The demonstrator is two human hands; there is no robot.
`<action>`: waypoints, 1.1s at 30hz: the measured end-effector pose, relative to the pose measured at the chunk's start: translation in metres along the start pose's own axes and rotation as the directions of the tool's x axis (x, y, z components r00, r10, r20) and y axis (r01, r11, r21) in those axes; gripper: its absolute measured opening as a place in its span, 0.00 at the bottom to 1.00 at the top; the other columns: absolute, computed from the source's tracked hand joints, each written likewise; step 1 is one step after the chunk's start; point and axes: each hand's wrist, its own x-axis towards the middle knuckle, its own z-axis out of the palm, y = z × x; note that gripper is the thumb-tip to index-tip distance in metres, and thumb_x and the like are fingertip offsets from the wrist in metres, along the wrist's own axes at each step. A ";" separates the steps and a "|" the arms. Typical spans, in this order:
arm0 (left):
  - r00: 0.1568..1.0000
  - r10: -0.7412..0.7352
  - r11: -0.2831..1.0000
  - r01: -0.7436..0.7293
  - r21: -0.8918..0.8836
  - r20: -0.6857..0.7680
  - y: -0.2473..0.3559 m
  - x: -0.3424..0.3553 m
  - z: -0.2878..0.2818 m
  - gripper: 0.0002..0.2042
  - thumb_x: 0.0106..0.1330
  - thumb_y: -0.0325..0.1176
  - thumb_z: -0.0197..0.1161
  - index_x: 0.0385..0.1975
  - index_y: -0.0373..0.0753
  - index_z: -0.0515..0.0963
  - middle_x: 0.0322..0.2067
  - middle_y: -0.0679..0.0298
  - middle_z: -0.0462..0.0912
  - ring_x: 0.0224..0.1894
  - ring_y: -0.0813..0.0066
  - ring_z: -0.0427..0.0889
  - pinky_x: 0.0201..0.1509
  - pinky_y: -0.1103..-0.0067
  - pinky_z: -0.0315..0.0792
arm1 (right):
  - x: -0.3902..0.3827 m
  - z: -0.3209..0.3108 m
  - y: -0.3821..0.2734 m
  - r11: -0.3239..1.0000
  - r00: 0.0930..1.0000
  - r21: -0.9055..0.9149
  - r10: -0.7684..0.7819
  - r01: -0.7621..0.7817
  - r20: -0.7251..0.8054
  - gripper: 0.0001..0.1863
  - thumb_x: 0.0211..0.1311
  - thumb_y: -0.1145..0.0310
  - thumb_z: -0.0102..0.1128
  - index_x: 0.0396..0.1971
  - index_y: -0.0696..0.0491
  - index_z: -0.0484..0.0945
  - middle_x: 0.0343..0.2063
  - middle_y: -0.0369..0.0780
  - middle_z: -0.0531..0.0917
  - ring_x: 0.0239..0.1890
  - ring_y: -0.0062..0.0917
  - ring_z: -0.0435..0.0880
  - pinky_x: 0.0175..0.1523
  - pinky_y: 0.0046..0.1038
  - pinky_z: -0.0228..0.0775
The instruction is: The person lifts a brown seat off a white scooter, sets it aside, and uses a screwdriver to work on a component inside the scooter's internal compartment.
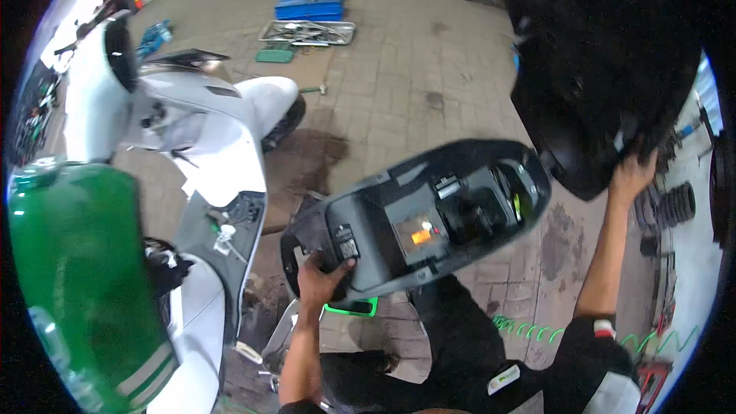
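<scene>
Grey plastic: one storage tub, between the two hands, its narrow end gripped by the left hand. Black: one large panel, above the right hand, which I see on my feed grasping its lower edge. White: one scooter, left of the left hand. Green-rimmed: one flat device, just right of the left hand.

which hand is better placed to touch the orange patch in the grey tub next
Probably the left hand: on the grey tub, it is nearer the orange patch; the right hand is farther, at the black panel.
</scene>
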 end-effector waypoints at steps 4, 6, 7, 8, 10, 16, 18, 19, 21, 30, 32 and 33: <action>0.998 -0.051 0.998 0.051 -0.023 0.032 0.036 -0.079 -0.077 0.41 0.43 0.57 0.80 0.49 0.27 0.79 0.44 0.45 0.85 0.48 0.59 0.85 0.55 0.72 0.75 | 0.072 -0.065 -0.046 0.966 0.972 0.108 0.235 -0.236 0.018 0.20 0.66 0.72 0.49 0.55 0.65 0.74 0.49 0.50 0.81 0.50 0.39 0.78 0.60 0.34 0.65; 0.981 0.075 0.997 -0.069 0.042 -0.180 0.047 -0.147 -0.121 0.37 0.43 0.56 0.81 0.44 0.28 0.81 0.37 0.48 0.86 0.38 0.64 0.86 0.45 0.73 0.78 | 0.104 -0.099 -0.065 0.951 0.957 0.105 0.287 -0.290 0.040 0.20 0.67 0.71 0.49 0.55 0.64 0.74 0.50 0.50 0.80 0.51 0.38 0.78 0.60 0.36 0.65; 0.995 -0.009 1.000 0.010 0.017 -0.099 0.076 -0.184 -0.152 0.33 0.43 0.55 0.81 0.37 0.29 0.82 0.27 0.54 0.85 0.28 0.70 0.82 0.34 0.74 0.75 | 0.115 -0.118 -0.074 0.948 0.952 0.090 0.302 -0.306 0.057 0.20 0.67 0.70 0.49 0.55 0.63 0.74 0.51 0.49 0.80 0.52 0.38 0.77 0.60 0.36 0.66; 0.995 -0.039 0.999 0.037 -0.029 -0.095 0.078 -0.196 -0.159 0.32 0.43 0.55 0.81 0.34 0.30 0.82 0.25 0.57 0.83 0.25 0.72 0.79 0.32 0.74 0.74 | 0.130 -0.139 -0.082 0.944 0.947 0.078 0.315 -0.319 0.067 0.20 0.68 0.70 0.49 0.55 0.63 0.74 0.51 0.49 0.80 0.52 0.38 0.77 0.60 0.37 0.66; 0.986 -0.003 0.997 -0.011 -0.079 -0.169 0.110 -0.256 -0.202 0.30 0.42 0.55 0.82 0.28 0.31 0.81 0.21 0.59 0.81 0.22 0.71 0.78 0.29 0.74 0.72 | 0.178 -0.179 -0.106 0.951 0.954 0.083 0.297 -0.299 0.035 0.19 0.68 0.69 0.48 0.55 0.62 0.75 0.52 0.48 0.80 0.53 0.38 0.77 0.60 0.38 0.66; 0.946 -0.012 0.999 0.021 0.024 -0.323 0.116 -0.427 -0.292 0.30 0.39 0.55 0.82 0.25 0.32 0.79 0.18 0.56 0.77 0.21 0.66 0.76 0.28 0.71 0.69 | 0.227 -0.303 -0.131 0.909 0.913 0.089 0.407 -0.408 0.032 0.19 0.70 0.66 0.47 0.55 0.59 0.75 0.54 0.46 0.79 0.57 0.37 0.76 0.59 0.41 0.68; 0.940 -0.018 0.999 0.026 0.020 -0.340 0.107 -0.489 -0.300 0.30 0.39 0.55 0.83 0.25 0.32 0.79 0.17 0.56 0.77 0.21 0.67 0.76 0.28 0.71 0.69 | 0.247 -0.347 -0.131 0.900 0.904 0.092 0.426 -0.427 0.029 0.19 0.70 0.65 0.46 0.55 0.58 0.75 0.55 0.45 0.79 0.58 0.37 0.75 0.59 0.42 0.68; 0.940 -0.119 0.992 0.127 0.004 -0.321 0.104 -0.516 -0.300 0.30 0.40 0.52 0.83 0.33 0.31 0.81 0.25 0.56 0.82 0.28 0.69 0.80 0.36 0.72 0.73 | 0.258 -0.367 -0.132 0.898 0.903 0.102 0.429 -0.428 0.019 0.19 0.71 0.64 0.46 0.55 0.57 0.76 0.55 0.45 0.79 0.58 0.37 0.75 0.59 0.42 0.68; 0.911 -0.255 0.966 0.251 -0.055 -0.323 0.099 -0.562 -0.295 0.31 0.41 0.50 0.83 0.37 0.30 0.83 0.30 0.56 0.86 0.33 0.71 0.84 0.41 0.73 0.76 | 0.278 -0.392 -0.136 0.898 0.906 0.132 0.422 -0.420 0.018 0.19 0.71 0.63 0.45 0.55 0.56 0.76 0.56 0.44 0.79 0.59 0.37 0.75 0.59 0.44 0.69; 0.724 -0.583 0.811 0.500 -0.303 -0.367 0.110 -0.728 -0.244 0.49 0.35 0.57 0.83 0.51 0.19 0.75 0.41 0.41 0.84 0.45 0.52 0.86 0.53 0.70 0.77 | 0.285 -0.364 -0.229 0.729 0.906 0.551 0.399 -0.406 0.139 0.23 0.71 0.56 0.56 0.53 0.60 0.79 0.49 0.47 0.83 0.44 0.34 0.83 0.49 0.37 0.75; 0.651 -0.511 0.850 0.479 -0.218 -0.562 0.108 -0.770 -0.207 0.48 0.36 0.55 0.83 0.50 0.19 0.75 0.43 0.39 0.84 0.48 0.52 0.85 0.55 0.69 0.77 | 0.272 -0.347 -0.233 0.622 0.934 0.718 0.340 -0.313 0.113 0.21 0.69 0.54 0.59 0.50 0.57 0.81 0.49 0.44 0.83 0.38 0.33 0.84 0.42 0.38 0.76; 0.648 -0.514 0.846 0.491 -0.208 -0.562 0.106 -0.795 -0.196 0.48 0.36 0.55 0.83 0.50 0.19 0.75 0.43 0.39 0.84 0.48 0.52 0.85 0.55 0.69 0.77 | 0.259 -0.349 -0.235 0.746 0.973 0.636 0.229 -0.195 0.030 0.22 0.68 0.54 0.60 0.51 0.56 0.80 0.49 0.44 0.82 0.39 0.33 0.83 0.43 0.38 0.75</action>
